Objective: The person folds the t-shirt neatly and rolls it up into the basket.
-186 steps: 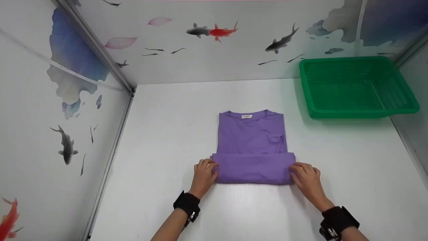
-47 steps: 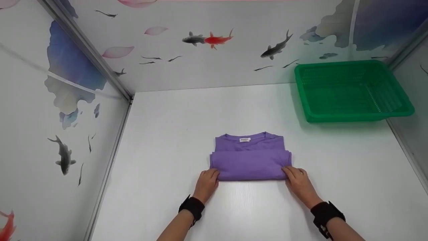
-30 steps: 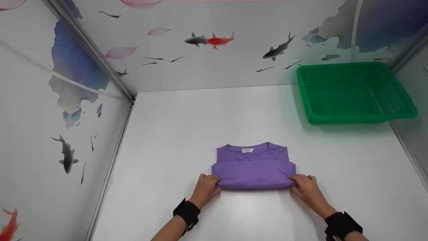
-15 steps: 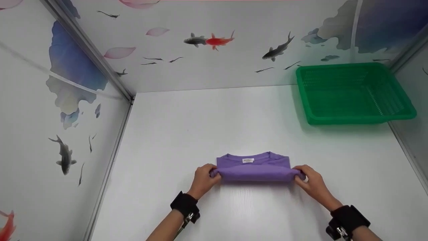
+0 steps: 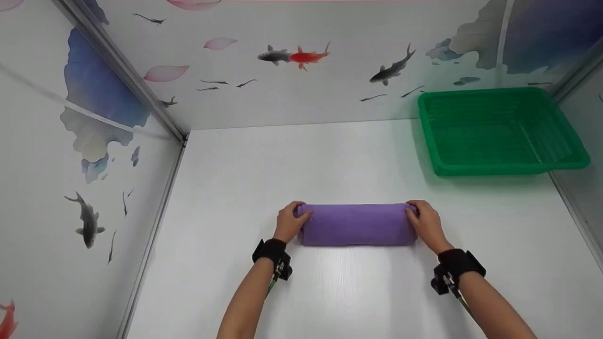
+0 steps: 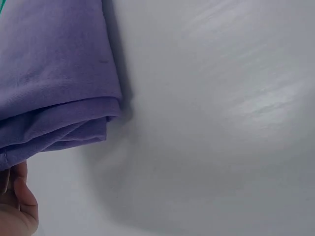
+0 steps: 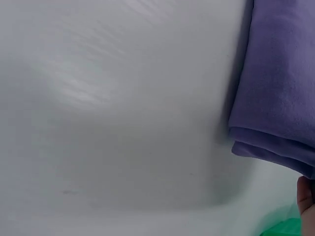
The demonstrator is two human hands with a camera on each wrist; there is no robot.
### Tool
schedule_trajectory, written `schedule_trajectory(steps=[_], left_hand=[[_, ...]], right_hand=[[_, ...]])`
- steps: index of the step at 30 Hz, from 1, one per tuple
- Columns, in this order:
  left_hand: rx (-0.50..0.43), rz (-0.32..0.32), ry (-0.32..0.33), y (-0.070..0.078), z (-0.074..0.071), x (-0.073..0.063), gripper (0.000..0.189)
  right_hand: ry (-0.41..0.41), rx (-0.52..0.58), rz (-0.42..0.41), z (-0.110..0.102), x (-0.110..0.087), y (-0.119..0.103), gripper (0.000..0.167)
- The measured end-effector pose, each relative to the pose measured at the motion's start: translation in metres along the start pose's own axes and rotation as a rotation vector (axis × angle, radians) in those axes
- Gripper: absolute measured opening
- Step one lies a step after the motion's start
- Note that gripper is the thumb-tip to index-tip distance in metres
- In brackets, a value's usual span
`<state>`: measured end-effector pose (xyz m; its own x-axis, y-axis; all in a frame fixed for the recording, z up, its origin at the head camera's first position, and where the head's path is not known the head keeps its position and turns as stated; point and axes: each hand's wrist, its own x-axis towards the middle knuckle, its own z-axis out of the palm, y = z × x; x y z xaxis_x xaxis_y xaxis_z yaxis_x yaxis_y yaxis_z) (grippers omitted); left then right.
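A purple T-shirt (image 5: 358, 226), folded into a narrow flat bundle, lies on the white table in the head view. Its collar and label are hidden inside the fold. At the bundle's far left corner, my left hand (image 5: 289, 221) grips the cloth, thumb on top. My right hand (image 5: 427, 225) holds the far right corner the same way. Stacked fold layers show at the end of the shirt (image 6: 59, 73) in the left wrist view, with part of the left hand (image 6: 19, 201) below. In the right wrist view, fingertips of the right hand (image 7: 306, 201) touch the shirt's corner (image 7: 280, 98).
A green plastic basket (image 5: 504, 168) stands at the back right of the white table (image 5: 264, 165). Panels printed with fish rise along the back (image 5: 330, 103) and the left side (image 5: 42, 165). Each wrist wears a black strap (image 5: 272, 254) with a small camera.
The shirt's lower folded part has been turned up over the collar, so the collar and label are covered. Both hands have moved from the near edge to the far corners of the bundle.
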<state>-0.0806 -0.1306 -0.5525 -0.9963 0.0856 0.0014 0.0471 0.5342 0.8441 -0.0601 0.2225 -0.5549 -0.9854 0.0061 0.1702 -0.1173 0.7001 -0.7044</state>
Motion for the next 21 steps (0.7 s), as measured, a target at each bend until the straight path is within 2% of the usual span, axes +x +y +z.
schedule_trajectory(steps=[4, 6, 11, 16, 21], left_hand=[[0.033, -0.064, 0.009, -0.004, 0.01, 0.006, 0.047], [0.052, -0.075, 0.026, -0.006, 0.016, 0.008, 0.05], [0.011, -0.105, 0.089, -0.008, 0.027, 0.009, 0.051], [-0.032, -0.147, 0.14, -0.007, 0.031, 0.008, 0.053], [0.011, -0.137, 0.205, -0.003, 0.032, 0.003, 0.059]], right_hand=[[-0.014, -0.034, 0.053, 0.01, 0.011, 0.0, 0.023], [-0.012, -0.061, 0.058, 0.015, 0.015, 0.0, 0.023], [0.004, -0.106, 0.054, 0.02, 0.018, 0.001, 0.021], [-0.016, -0.11, 0.089, 0.019, 0.02, 0.0, 0.024], [-0.088, -0.06, 0.175, 0.016, 0.016, -0.002, 0.036]])
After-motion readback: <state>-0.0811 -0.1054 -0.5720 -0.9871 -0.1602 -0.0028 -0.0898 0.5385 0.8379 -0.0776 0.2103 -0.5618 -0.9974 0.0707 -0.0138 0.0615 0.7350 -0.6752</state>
